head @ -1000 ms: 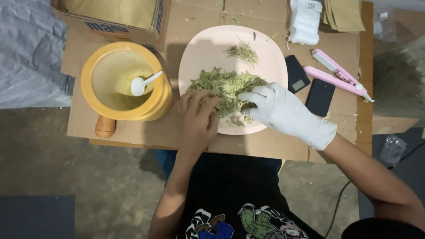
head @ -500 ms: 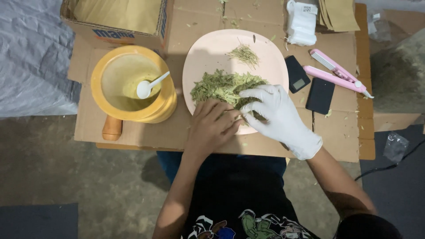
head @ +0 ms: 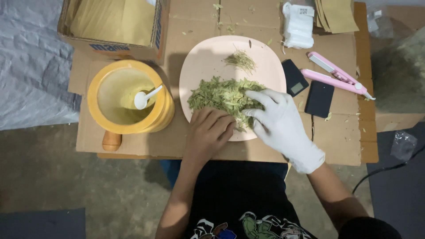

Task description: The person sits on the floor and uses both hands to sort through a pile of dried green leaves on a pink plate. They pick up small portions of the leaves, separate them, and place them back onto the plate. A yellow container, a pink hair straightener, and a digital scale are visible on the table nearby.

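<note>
A pale pink round plate [head: 208, 62] lies on flattened cardboard. On it sits a heap of green dried leaf bits [head: 221, 93], with a smaller tuft of thin stems [head: 241, 59] farther back. My bare left hand [head: 210, 132] rests at the plate's near rim, fingers curled against the heap's edge. My right hand [head: 279, 121], in a white glove, lies on the heap's right side with fingers spread over the leaves. What the curled fingers pinch is hidden.
A yellow mortar-like bowl [head: 128, 99] holding a white spoon [head: 146, 97] stands left of the plate. A cardboard box [head: 110, 26] sits behind it. To the right lie two small black devices [head: 318, 98], a pink clamp-like tool [head: 338, 75] and a white packet [head: 299, 26].
Both hands stay on the leaf heap with small finger shifts. The view has shifted slightly, so the plate sits a little lower in the frame.
</note>
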